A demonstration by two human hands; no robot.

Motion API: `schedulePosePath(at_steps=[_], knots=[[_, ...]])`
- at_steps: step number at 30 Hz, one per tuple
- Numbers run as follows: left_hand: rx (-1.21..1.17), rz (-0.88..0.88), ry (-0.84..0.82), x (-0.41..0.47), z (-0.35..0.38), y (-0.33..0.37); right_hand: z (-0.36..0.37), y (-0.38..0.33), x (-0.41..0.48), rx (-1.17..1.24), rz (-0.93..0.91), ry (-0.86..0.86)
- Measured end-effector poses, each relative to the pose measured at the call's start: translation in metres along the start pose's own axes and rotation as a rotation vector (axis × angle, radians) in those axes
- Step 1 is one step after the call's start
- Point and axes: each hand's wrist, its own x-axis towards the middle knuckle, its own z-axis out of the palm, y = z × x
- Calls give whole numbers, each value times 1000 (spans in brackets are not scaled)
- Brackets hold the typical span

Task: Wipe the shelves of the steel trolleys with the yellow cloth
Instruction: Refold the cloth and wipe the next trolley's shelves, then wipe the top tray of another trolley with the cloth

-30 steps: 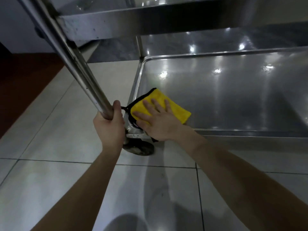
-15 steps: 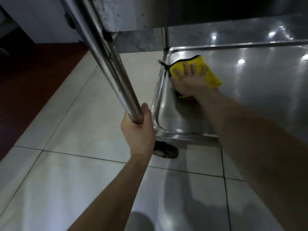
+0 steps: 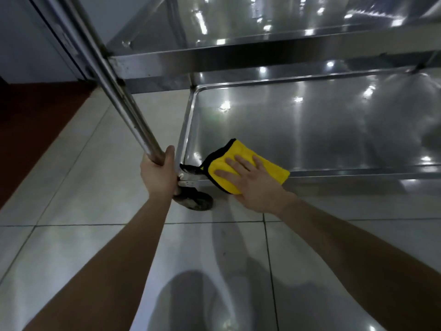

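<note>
Pale glossy floor tiles fill the lower view, crossed by thin dark grout lines. A dark red floor strip borders the tiles at the left. Behind it stands a grey wall. A soft shadow lies on the tiles near the bottom edge.

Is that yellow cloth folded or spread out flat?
Folded: the cloth is a thick compact pad, layers showing at its edge, under the right hand.
</note>
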Motion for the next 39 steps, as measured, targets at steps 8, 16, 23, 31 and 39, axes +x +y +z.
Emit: schedulePosePath(at_steps=[8, 16, 23, 31, 39], knots=[[321, -163, -166, -102, 14, -42, -8, 50, -78, -119, 179, 93], [401, -151, -989, -190, 59, 48, -73, 55, -169, 567, 670, 135], [474, -222, -1321, -252, 31, 246, -225, 40, -275, 1234, 1262, 319], [440, -25, -1416, -340, 22, 518, -464, 65, -385, 1623, 1484, 762], [362, 98, -1473, -417, 39, 728, -634, 107, -502, 1834, 1553, 994]])
